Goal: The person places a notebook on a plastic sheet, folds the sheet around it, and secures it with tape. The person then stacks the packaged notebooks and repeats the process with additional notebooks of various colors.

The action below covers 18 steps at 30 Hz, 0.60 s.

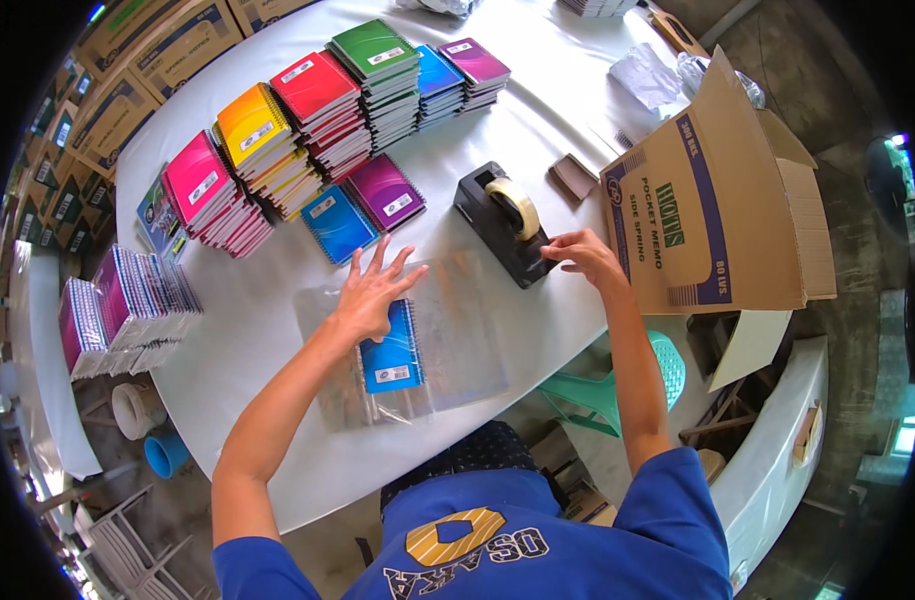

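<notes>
A blue spiral notebook (393,350) lies on a clear plastic sheet or bag (468,350) at the table's near edge. My left hand (371,298) is over the notebook's upper end, fingers spread; whether it presses down I cannot tell. To the right, my right hand (588,258) has its thumb and fingertips pinched at the near end of a black tape dispenser (498,225). Any strip of tape between those fingertips is too small to make out. A roll of tape (515,208) sits in the dispenser. Just beyond my left hand are a blue notebook (338,225) and a purple notebook (388,195).
Stacks of pink (208,190), yellow (258,130), red (318,90) and green notebooks (378,60) stand at the back. Plastic-wrapped notebooks (128,300) are at the left edge. An open cardboard box (708,210) stands right, above a green stool (603,395).
</notes>
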Each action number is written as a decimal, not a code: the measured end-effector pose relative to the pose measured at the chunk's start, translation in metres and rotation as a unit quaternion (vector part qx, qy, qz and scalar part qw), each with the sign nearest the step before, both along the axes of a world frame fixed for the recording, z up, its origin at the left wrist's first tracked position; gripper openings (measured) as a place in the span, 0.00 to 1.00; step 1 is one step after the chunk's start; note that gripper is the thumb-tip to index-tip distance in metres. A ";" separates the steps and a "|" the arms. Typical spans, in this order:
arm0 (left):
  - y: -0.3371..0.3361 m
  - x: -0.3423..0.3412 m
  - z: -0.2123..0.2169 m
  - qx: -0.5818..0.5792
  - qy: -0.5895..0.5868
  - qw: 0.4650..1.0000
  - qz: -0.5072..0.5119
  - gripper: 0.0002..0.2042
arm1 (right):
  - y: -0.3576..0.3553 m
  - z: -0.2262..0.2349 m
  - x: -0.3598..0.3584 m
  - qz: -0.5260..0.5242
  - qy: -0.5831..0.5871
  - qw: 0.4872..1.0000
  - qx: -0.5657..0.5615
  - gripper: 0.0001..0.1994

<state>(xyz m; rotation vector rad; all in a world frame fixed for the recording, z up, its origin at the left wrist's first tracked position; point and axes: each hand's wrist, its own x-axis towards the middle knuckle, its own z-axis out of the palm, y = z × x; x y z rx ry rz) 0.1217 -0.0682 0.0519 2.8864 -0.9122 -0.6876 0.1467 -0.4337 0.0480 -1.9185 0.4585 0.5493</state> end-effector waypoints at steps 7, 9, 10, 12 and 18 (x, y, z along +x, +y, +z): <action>0.005 0.005 -0.003 -0.032 -0.009 0.999 -0.026 0.65 | -0.021 -0.055 -0.070 -0.107 -0.179 0.908 0.365 0.09; 0.012 0.009 -0.003 -0.041 0.006 0.999 -0.031 0.65 | -0.019 -0.060 -0.075 -0.110 -0.202 0.953 0.196 0.09; 0.015 0.011 -0.003 -0.051 0.019 0.998 -0.037 0.66 | -0.026 -0.056 -0.075 -0.110 -0.201 0.954 0.196 0.09; 0.024 0.013 -0.007 -0.068 0.030 0.997 -0.030 0.67 | -0.027 -0.040 -0.069 0.063 -0.272 0.836 -0.472 0.08; 0.031 0.016 -0.014 -0.125 0.067 0.990 0.002 0.67 | 0.094 -0.004 -0.069 0.230 -0.209 0.945 -0.100 0.16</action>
